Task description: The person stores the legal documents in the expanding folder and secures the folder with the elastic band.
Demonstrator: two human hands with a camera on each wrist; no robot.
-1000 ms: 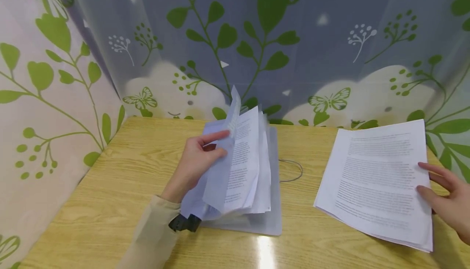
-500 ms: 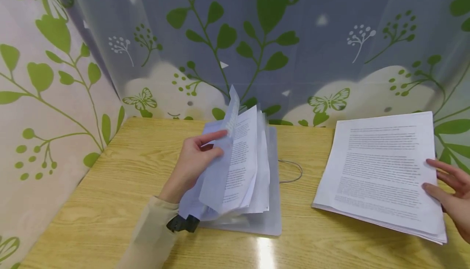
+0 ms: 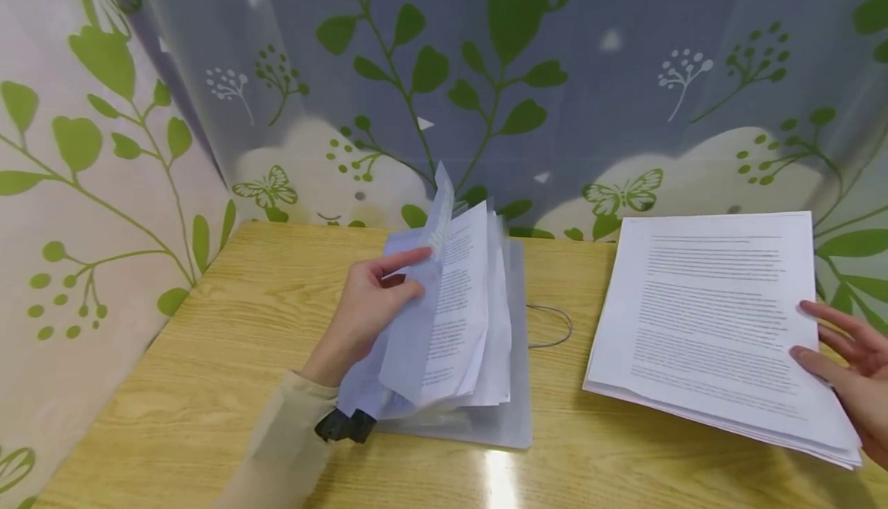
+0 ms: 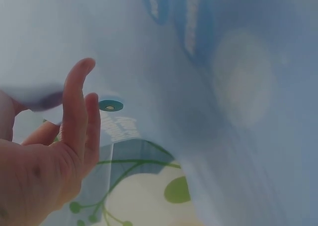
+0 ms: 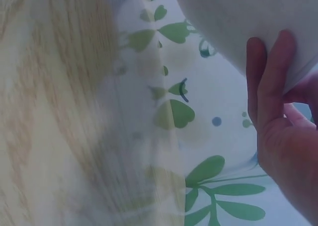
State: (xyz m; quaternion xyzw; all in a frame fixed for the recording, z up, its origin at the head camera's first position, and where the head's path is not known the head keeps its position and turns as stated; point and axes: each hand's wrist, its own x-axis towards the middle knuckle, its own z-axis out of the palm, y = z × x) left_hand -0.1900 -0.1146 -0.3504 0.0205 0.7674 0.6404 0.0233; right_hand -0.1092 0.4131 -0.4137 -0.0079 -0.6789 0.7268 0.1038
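My left hand [image 3: 375, 297] pinches the raised flap [image 3: 405, 343] of a translucent bluish plastic folder, index finger and thumb at its near face. In the left wrist view a round snap button [image 4: 110, 106] shows on the plastic beside my left hand [image 4: 54, 146]. Printed sheets [image 3: 461, 285] stand fanned inside the folder, above its flat grey-blue back cover [image 3: 519, 332]. On the right, my right hand [image 3: 849, 366] grips a stack of printed papers [image 3: 714, 324] by its right edge. From the right wrist, fingers [image 5: 276, 77] show behind the stack [image 5: 238, 17].
A thin grey cord loop [image 3: 569, 324] extends from the folder's right side onto the wooden table [image 3: 243, 339]. Patterned fabric [image 3: 603, 77] with leaves and butterflies rises along the back and sides. A black band [image 3: 344, 425] circles the left wrist.
The paper stack has swung to face the camera more squarely, its upper edge shifting left and its lower right corner moving outward. The left hand and folder have stayed nearly still.
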